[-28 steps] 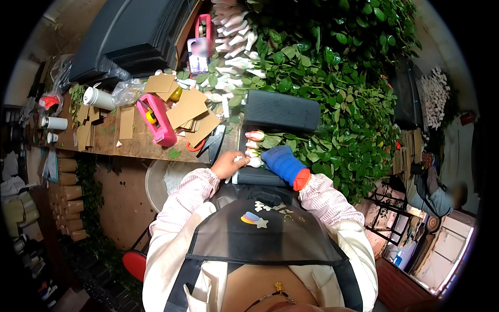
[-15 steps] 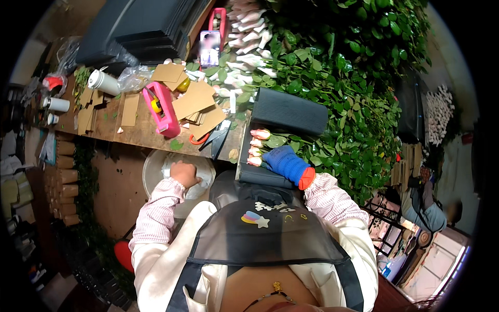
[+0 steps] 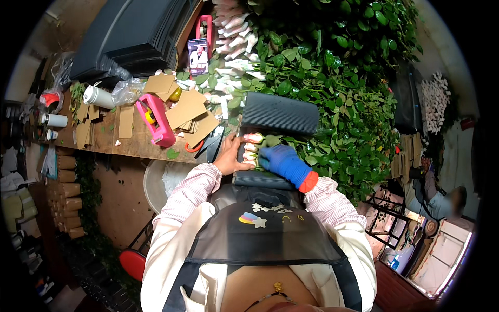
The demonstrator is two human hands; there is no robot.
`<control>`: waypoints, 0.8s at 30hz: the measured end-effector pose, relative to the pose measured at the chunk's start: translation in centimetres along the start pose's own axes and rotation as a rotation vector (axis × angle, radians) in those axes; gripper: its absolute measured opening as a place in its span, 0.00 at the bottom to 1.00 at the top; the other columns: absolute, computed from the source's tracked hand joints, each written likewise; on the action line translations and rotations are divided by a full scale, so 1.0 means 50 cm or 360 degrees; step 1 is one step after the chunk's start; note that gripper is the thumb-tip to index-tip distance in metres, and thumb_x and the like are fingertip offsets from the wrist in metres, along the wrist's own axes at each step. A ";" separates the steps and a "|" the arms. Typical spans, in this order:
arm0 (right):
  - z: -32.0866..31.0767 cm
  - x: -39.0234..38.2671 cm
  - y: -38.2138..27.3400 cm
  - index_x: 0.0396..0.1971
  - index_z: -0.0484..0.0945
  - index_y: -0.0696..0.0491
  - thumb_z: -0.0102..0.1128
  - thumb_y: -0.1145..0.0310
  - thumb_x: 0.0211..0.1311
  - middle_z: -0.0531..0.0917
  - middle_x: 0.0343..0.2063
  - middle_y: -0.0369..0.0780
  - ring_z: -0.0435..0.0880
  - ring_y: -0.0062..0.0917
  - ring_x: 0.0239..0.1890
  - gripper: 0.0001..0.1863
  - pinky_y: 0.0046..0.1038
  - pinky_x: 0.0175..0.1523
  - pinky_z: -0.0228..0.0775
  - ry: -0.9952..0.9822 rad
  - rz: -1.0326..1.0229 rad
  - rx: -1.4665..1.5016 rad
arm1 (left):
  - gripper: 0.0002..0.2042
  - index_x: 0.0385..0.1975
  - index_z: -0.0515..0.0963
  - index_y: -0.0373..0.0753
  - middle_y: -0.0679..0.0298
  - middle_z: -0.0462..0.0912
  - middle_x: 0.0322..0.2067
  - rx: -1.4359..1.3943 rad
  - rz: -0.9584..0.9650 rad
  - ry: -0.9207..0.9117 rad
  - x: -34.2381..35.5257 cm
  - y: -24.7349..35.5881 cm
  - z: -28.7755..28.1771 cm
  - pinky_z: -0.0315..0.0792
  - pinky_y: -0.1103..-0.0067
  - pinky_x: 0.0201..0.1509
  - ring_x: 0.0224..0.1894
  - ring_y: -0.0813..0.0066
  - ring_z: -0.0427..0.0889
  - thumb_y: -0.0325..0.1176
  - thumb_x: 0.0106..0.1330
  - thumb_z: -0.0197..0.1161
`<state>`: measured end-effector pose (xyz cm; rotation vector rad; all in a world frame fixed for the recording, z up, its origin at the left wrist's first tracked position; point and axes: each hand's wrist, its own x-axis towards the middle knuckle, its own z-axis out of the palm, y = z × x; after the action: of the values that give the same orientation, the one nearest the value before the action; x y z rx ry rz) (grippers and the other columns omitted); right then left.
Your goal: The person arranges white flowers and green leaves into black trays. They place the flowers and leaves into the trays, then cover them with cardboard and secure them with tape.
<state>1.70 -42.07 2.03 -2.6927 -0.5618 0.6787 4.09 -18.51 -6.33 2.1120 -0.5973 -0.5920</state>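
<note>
Pink-and-cream roses (image 3: 250, 147) lie in a short row on a dark corrugated cardboard sheet (image 3: 280, 112) whose far flap stands folded up. My bare left hand (image 3: 228, 155) is at the left ends of the blooms, thumb and fingers spread along them. My right hand (image 3: 283, 162), in a blue knitted glove with an orange cuff, rests on the roses just behind the blooms; its fingers are curled over the stems and partly blurred. The stems run right, toward a heap of leaves.
Dark-handled scissors (image 3: 212, 145) with an orange loop, brown card pieces (image 3: 186, 110) and a pink tape dispenser (image 3: 157, 122) lie left on the wooden table. A phone (image 3: 198, 56) stands behind. Leafy stems (image 3: 343, 104) heap at right. A white bin (image 3: 156, 184) stands below the table edge.
My left hand has come up from over the white bin to the rose blooms. My right hand has shifted slightly left relative to the cardboard, staying at the roses.
</note>
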 end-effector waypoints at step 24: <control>0.041 0.041 0.000 0.41 0.78 0.48 0.58 0.60 0.63 0.86 0.32 0.45 0.86 0.43 0.36 0.11 0.45 0.38 0.76 0.0107 0.0100 -0.0284 | 0.30 0.57 0.77 0.49 0.40 0.53 0.69 -0.0241 -0.0196 0.0246 0.012 0.005 0.041 0.49 0.58 0.76 0.73 0.42 0.50 0.48 0.54 0.77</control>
<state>2.36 -40.78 -0.49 -2.8978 -0.5462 0.5762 3.27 -20.20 -7.34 2.0388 -0.3276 -0.5191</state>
